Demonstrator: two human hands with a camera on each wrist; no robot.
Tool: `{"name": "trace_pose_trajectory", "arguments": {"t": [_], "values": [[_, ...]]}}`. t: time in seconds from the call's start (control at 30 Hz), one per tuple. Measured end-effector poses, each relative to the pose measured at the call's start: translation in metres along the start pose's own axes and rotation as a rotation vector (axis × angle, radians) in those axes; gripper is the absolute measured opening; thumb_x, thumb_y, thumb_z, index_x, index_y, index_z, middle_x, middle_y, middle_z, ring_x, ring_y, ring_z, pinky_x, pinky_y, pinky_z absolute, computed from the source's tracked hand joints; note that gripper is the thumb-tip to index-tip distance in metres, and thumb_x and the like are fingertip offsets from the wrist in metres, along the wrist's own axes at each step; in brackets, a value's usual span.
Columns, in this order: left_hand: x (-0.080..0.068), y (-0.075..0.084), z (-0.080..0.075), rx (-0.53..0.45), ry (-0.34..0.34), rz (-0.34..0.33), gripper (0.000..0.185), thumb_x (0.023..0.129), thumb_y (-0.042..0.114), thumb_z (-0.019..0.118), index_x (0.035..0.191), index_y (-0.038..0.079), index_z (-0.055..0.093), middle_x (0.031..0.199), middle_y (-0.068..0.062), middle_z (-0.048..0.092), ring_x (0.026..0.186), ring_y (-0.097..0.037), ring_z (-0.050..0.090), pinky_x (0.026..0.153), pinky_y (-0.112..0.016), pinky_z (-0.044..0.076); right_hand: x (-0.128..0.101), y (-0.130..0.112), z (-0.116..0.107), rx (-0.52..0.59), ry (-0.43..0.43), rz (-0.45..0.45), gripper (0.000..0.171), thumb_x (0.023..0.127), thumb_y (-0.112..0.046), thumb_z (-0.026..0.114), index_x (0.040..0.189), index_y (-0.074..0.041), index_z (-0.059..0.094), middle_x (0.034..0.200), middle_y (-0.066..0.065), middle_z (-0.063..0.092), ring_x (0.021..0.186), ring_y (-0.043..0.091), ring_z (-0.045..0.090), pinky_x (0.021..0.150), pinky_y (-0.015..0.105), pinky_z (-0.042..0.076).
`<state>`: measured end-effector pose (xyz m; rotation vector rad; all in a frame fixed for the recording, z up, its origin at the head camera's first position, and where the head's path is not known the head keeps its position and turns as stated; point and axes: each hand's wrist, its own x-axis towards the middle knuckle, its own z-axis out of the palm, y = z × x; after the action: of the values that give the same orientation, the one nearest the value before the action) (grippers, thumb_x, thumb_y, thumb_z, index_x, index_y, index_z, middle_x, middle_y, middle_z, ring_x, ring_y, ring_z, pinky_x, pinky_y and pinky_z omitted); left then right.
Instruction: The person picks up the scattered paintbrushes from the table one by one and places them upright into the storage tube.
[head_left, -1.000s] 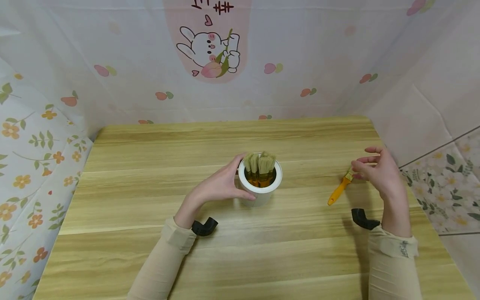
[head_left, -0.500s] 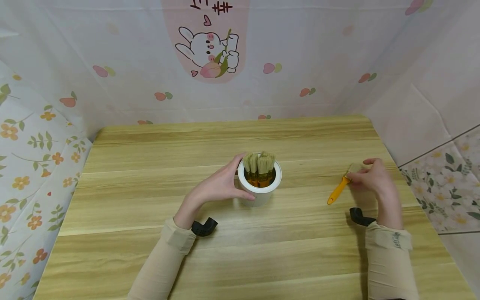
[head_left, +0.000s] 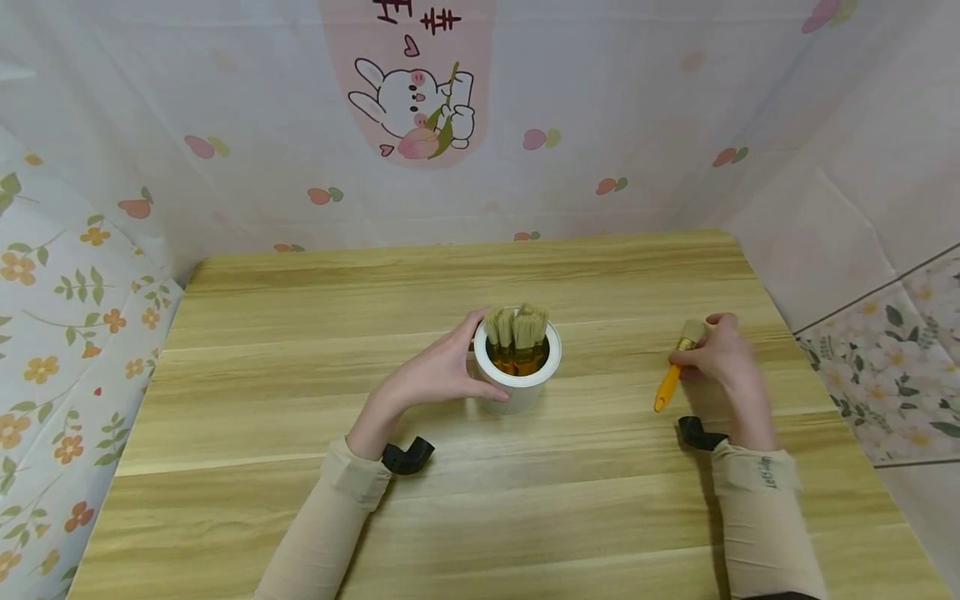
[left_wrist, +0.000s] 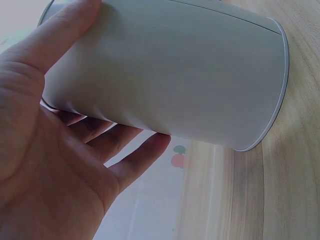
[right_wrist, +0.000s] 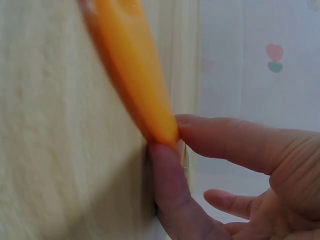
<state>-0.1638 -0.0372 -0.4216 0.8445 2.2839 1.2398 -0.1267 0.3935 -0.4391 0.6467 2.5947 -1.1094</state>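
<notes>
Pinching orange brush [head_left: 668,384], right hand [head_left: 717,357]; left hand [head_left: 437,372] around cup [head_left: 517,377].

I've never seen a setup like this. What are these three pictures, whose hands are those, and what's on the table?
No machine here: a person wears three cameras. The wide picture comes from the head, looking down at a wooden table. The other two come from cameras strapped to each wrist, very close up. The left hand wraps around a white cup standing on the table, with several paintbrushes in it, bristles up. The left wrist view shows that cup's side against the palm. The right hand pinches one orange-handled brush; the right wrist view shows the orange handle between thumb and finger.
</notes>
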Motion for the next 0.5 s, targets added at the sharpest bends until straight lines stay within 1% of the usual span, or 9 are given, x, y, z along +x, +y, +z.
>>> {"name": "trace_pose_trajectory", "arguments": {"t": [0.13,0.2,0.27,0.37,0.4,0.43,0.5], "values": [[-0.001,-0.001,0.0,-0.007,0.004,0.003,0.114,0.072,0.04,0.094,0.16,0.022,0.023,0.153,-0.003,0.045,0.142,-0.022,0.048,0.118,-0.051,0.041,0.002,-0.004,0.005,-0.032,0.031,-0.013,0.097,0.088,-0.007,0.078,0.153,0.011,0.008,0.117,0.032,0.046,0.064,0.015,0.074,0.061,0.026,0.058],[-0.001,-0.002,0.0,-0.006,0.006,0.006,0.114,0.072,0.04,0.094,0.16,0.022,0.023,0.153,-0.002,0.045,0.142,-0.022,0.048,0.118,-0.05,0.041,0.002,-0.006,0.006,-0.068,0.05,-0.023,0.097,0.087,-0.008,0.078,0.153,0.011,0.009,0.114,0.03,0.047,0.065,0.017,0.073,0.061,0.025,0.054],[-0.001,-0.002,0.001,-0.006,0.007,0.011,0.113,0.073,0.04,0.094,0.159,0.022,0.024,0.153,-0.002,0.045,0.142,-0.022,0.048,0.118,-0.05,0.041,0.001,-0.009,0.008,-0.088,0.073,-0.038,0.098,0.088,-0.009,0.078,0.154,0.01,0.009,0.11,0.027,0.048,0.069,0.021,0.071,0.062,0.027,0.051],[-0.001,-0.003,0.001,-0.002,0.006,0.023,0.113,0.073,0.041,0.094,0.159,0.021,0.024,0.154,-0.003,0.045,0.142,-0.022,0.048,0.118,-0.05,0.041,-0.003,-0.015,0.009,-0.098,0.13,-0.077,0.1,0.088,-0.012,0.079,0.156,0.007,0.008,0.111,0.023,0.051,0.075,0.023,0.066,0.064,0.026,0.046],[-0.001,-0.002,0.001,-0.001,0.005,0.024,0.113,0.073,0.041,0.094,0.159,0.021,0.024,0.153,-0.002,0.045,0.142,-0.022,0.048,0.118,-0.05,0.042,-0.005,-0.019,0.009,-0.083,0.148,-0.093,0.1,0.088,-0.012,0.078,0.157,0.005,0.008,0.112,0.022,0.051,0.074,0.022,0.065,0.064,0.026,0.047],[-0.001,-0.002,0.0,-0.001,0.006,0.025,0.113,0.073,0.041,0.094,0.16,0.021,0.024,0.153,-0.003,0.045,0.142,-0.021,0.048,0.118,-0.05,0.042,-0.007,-0.023,0.009,-0.058,0.164,-0.11,0.099,0.088,-0.012,0.078,0.158,0.003,0.008,0.114,0.02,0.051,0.074,0.018,0.065,0.063,0.026,0.049],[-0.001,-0.002,0.0,-0.001,0.007,0.027,0.112,0.074,0.041,0.093,0.16,0.021,0.024,0.153,-0.002,0.045,0.141,-0.021,0.048,0.117,-0.049,0.042,-0.011,-0.032,0.01,-0.002,0.19,-0.152,0.098,0.089,-0.011,0.077,0.159,-0.001,0.009,0.118,0.015,0.051,0.072,0.007,0.064,0.063,0.024,0.054]]}}
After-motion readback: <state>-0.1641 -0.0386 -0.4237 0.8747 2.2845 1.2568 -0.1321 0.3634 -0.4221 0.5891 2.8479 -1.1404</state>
